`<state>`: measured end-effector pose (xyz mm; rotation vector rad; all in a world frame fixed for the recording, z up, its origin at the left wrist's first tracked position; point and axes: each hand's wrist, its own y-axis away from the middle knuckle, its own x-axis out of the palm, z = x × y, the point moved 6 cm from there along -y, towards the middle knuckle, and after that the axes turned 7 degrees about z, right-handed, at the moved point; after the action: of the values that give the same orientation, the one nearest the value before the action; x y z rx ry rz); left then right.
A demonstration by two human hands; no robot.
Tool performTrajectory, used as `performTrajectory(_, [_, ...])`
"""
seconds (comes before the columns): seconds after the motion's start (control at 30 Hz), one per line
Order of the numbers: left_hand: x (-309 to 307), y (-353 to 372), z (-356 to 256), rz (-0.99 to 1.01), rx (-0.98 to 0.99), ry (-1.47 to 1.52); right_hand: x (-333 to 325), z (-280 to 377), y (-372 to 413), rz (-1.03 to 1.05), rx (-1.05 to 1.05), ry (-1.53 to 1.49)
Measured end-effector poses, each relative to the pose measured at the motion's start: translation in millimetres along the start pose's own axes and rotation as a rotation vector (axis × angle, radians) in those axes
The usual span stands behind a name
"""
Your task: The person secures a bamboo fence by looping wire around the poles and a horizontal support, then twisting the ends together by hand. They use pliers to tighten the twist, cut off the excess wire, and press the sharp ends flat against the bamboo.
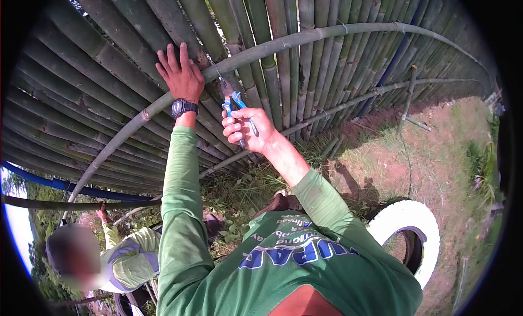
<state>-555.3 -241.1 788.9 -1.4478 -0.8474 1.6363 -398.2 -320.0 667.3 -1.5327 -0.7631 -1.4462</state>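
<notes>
My left hand (181,79), with a watch (184,107) at the wrist, lies flat with fingers stretched out against the upright bamboo poles (133,30). Its lower edge is right at a bent bamboo rail (283,42) that crosses the poles. In my right hand (251,128) are blue-handled pliers (227,92), held by the handles. Their jaws point up toward the rail and meet a thin wire (216,69) hanging over it, a short way right of my left hand.
A lower bamboo rail (332,111) runs along the wall. A white-painted tyre (411,220) stands at right on the ground (381,147), below a propped bamboo stake (407,101). At lower left, another person (131,259) reaches up near a blue pipe (71,186).
</notes>
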Motion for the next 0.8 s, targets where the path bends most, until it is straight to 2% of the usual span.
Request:
performTrajectory(0.1, [-1,1,0,-0.004,0.012,0.005,3,1,5,-0.013,0.027,0.076])
performTrajectory(0.2, [2,2,2,0.000,0.001,0.009,-9,20,15,-0.323,-0.018,0.675])
performTrajectory(0.23, [-1,0,1,-0.004,0.001,0.016,-14,36,16,-0.507,-0.005,1.096])
performTrajectory(0.27, [-5,4,1,-0.002,0.001,0.028,-7,59,22,-0.805,-0.016,1.978])
performTrajectory(0.33, [-20,18,3,-0.083,-0.061,0.206,13,72,32,-0.971,-0.244,2.420])
performTrajectory(0.37, [-28,36,1,-0.105,-0.219,0.325,7,77,29,-0.982,-0.245,2.428])
performTrajectory(0.4, [-35,64,-11,-0.122,-0.376,0.445,3,78,29,-1.010,-0.384,2.544])
performTrajectory(0.43, [-23,100,-25,0.070,-0.638,0.761,2,75,30,-1.036,-0.529,2.654])
performTrajectory(0.47, [-2,131,-45,0.274,-0.894,1.072,-2,70,28,-1.052,-0.530,2.659])
performTrajectory(0.53, [27,154,-93,0.672,-1.220,1.578,-6,52,26,-1.089,-0.658,2.574])
performTrajectory(0.6, [32,129,-112,0.654,-1.199,1.814,-10,42,23,-1.113,-0.710,2.518])
performTrajectory(0.63, [39,117,-106,0.607,-1.260,1.739,-8,42,22,-1.111,-0.687,2.512])
performTrajectory(0.67, [52,104,-105,0.506,-1.278,1.807,-8,41,23,-1.113,-0.663,2.503])
performTrajectory(0.73, [60,99,-106,0.534,-1.377,1.844,8,42,28,-1.083,-0.688,2.443])
performTrajectory(0.8, [62,101,-106,0.579,-1.440,1.940,4,47,36,-1.013,-0.189,2.040])
